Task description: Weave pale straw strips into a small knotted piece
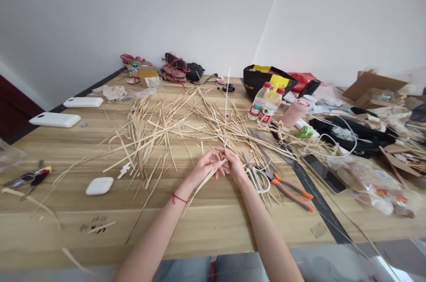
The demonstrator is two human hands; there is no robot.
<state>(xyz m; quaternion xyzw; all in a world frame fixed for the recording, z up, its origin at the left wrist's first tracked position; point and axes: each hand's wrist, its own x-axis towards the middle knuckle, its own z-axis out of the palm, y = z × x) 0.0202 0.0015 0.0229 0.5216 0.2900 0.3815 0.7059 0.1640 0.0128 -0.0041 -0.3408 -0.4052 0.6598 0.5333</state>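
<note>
Left hand: the left hand (pixel 203 167) is closed, its fingertips pinching the top end of a flat strip (pixel 201 184) that slants down towards the person's left forearm.
Right hand: the right hand (pixel 234 165) is curled shut against the left; it seems to pinch the foot of a thin strip (pixel 226 109) that stands upright from the hands.
Where the work is: both strips meet between the fingertips, just above the counter (pixel 216 224), at the near edge of the loose pile (pixel 163 127).
Step in hand: by the look of it, the two strips are being joined or crossed at the pinch.
Next move calls for: a firm pinch at the crossing and one finger free to bend a strip.
Within reach: scissors (pixel 257 178) just beside the right hand, pliers (pixel 290 187) beyond them, an earbud case (pixel 99 186) well to the left.
Hard to make out: the fingers cover the crossing, so which strip lies on top cannot be told; the clutter at far right is blurred and cut off.
</note>
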